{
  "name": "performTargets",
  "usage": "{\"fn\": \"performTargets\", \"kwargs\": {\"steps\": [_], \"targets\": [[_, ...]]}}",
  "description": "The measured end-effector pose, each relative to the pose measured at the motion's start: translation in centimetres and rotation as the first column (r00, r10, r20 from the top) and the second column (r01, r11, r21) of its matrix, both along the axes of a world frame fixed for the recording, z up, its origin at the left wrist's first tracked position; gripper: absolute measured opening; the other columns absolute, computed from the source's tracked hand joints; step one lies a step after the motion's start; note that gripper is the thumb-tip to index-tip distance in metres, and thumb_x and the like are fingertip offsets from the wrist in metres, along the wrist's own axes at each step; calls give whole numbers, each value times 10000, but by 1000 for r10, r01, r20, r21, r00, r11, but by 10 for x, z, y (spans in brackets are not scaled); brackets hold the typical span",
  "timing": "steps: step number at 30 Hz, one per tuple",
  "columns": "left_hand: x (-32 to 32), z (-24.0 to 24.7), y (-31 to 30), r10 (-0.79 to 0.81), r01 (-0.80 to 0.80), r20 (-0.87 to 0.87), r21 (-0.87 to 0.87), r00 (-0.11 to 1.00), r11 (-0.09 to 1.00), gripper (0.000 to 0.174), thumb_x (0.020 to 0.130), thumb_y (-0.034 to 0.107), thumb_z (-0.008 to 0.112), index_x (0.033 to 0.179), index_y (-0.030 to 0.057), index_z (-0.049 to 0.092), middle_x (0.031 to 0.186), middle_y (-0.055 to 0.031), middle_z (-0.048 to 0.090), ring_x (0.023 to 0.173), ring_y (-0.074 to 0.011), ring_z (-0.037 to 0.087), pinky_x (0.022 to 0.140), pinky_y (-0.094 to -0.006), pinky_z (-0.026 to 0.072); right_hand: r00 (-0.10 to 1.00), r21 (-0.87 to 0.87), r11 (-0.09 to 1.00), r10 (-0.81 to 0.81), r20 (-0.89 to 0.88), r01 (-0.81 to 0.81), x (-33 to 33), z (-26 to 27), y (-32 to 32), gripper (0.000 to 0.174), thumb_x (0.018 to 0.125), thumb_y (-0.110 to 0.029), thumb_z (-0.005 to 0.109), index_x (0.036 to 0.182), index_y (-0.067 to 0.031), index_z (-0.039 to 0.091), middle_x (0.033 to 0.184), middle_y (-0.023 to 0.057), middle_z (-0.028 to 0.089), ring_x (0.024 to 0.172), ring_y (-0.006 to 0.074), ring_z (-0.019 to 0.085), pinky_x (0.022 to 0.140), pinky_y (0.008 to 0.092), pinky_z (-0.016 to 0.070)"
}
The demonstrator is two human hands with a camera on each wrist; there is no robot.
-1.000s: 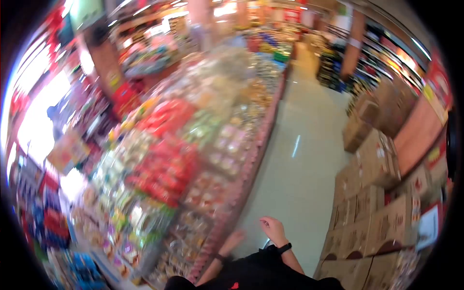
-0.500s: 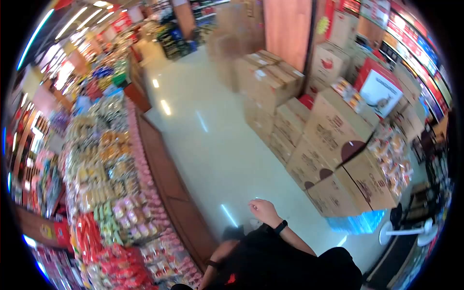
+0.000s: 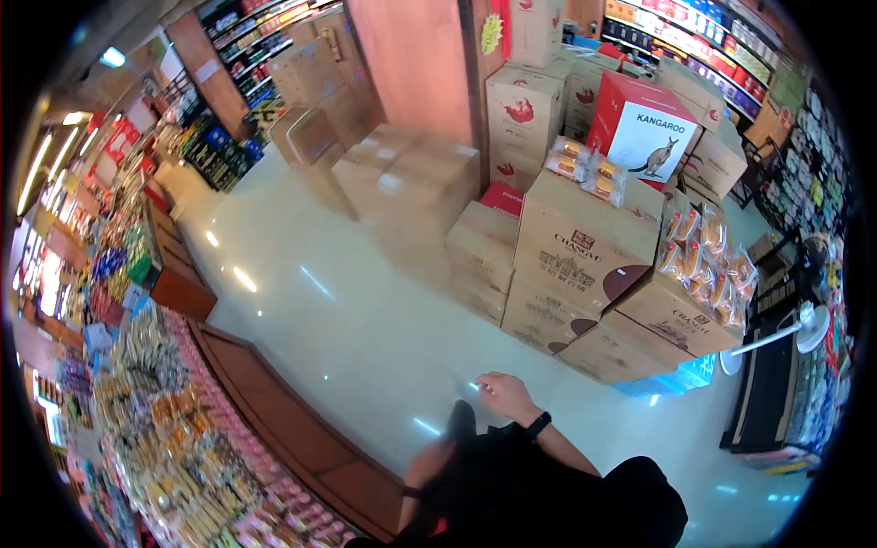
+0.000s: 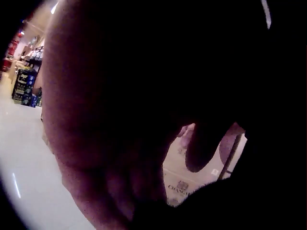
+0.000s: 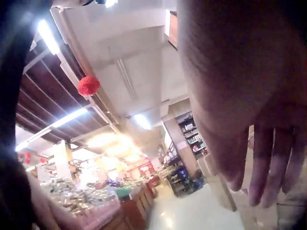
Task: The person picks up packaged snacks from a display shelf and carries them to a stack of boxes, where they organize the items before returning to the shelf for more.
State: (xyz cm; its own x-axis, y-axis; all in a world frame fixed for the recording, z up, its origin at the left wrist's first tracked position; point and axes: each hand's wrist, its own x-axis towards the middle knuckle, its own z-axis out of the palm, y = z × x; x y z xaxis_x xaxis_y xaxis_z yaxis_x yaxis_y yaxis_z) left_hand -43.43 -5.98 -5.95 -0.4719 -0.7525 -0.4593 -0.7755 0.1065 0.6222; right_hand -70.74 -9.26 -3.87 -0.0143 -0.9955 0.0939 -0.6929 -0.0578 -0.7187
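Note:
My right hand (image 3: 507, 398) is held in front of my body over the pale floor, a dark band on its wrist. Its fingers (image 5: 264, 177) hang loosely bent in the right wrist view, with nothing in them. Lower and to the left is my left hand (image 3: 429, 463), blurred in the head view. In the left wrist view that hand (image 4: 105, 163) is mostly in shadow, and no object shows in it. Stacked cartons (image 3: 585, 242) marked CHANGYU stand ahead on the right, apart from both hands. Packaged bread (image 3: 708, 256) lies on top of them.
A long counter (image 3: 183, 429) of wrapped snacks runs along the left, with brown panels (image 3: 292, 434) below. More cartons (image 3: 416, 187) stand by a wood-coloured pillar (image 3: 416, 64). A red-and-white KANGAROO box (image 3: 644, 132) tops the stack. At right is a white stand (image 3: 776, 338). Glossy floor (image 3: 338, 338) lies between.
The head view has swung right, so the snack counter has slid left and the carton stack has come to the middle. Both hands stay in front of the body, with nothing taken up.

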Motion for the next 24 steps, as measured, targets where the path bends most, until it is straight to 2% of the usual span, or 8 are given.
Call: {"fn": "performTargets", "kwargs": {"steps": [3,4,6,11,14,18,21,24], "targets": [[-16,27,-79,-58,49,-75,-118,995,992,325,996,324,560,1180,66,636,985,-159,719,956,-309,695,853,-403,524,984,47,995,-75,-159,84,-25,23,-47,195,907,-173,609,1076,-121,692,952,99,711,817,303,689,739,410,552],[-37,29,-120,-113,89,-150,-158,982,983,308,993,302,563,1174,62,632,971,-147,722,936,-286,700,842,-390,527,966,54,980,-181,-184,194,-44,28,-73,197,904,-168,613,1078,-121,692,948,98,710,816,305,689,737,408,552],[-62,37,-166,-70,66,-267,-26,961,998,275,992,251,558,1173,58,633,957,-116,725,912,-230,694,828,-354,525,929,93,941,-300,-215,326,-64,33,-91,201,899,-158,622,1083,-121,694,941,95,710,815,308,690,732,403,552],[-131,38,-254,37,133,-555,262,831,956,212,1012,159,546,1157,32,635,950,-50,702,883,-143,654,834,-289,505,842,-102,856,-517,-153,507,-113,73,-95,226,880,-111,641,1100,-96,690,920,109,701,800,292,695,707,382,550],[-182,13,-283,-10,170,-617,201,787,965,357,1008,248,558,1273,22,636,1181,-156,678,1098,-248,641,956,-375,496,774,-125,779,-626,-99,614,-146,92,-91,247,869,-66,643,1112,-80,683,912,115,693,800,279,690,711,366,546],[-267,68,-297,-103,294,-673,176,732,939,391,1030,253,545,1336,15,601,1258,-155,656,1175,-252,613,1007,-366,465,636,-239,598,-759,136,765,-198,115,-95,256,860,-19,641,1109,-68,676,927,108,672,806,274,662,732,364,529],[-318,105,-300,-30,216,-695,182,718,959,399,1038,260,543,1354,20,583,1271,-127,654,1198,-232,608,1005,-360,465,556,-513,509,-828,-72,691,-244,125,-103,238,865,-13,634,1096,-60,672,951,107,657,811,278,633,741,372,509],[-365,130,-298,-1,121,-705,120,709,985,395,1039,248,545,1370,34,563,1270,-93,650,1202,-189,604,992,-349,473,551,-311,508,-832,64,803,-270,125,-104,224,868,-7,625,1083,-45,672,975,118,647,854,303,616,761,392,490]]}}
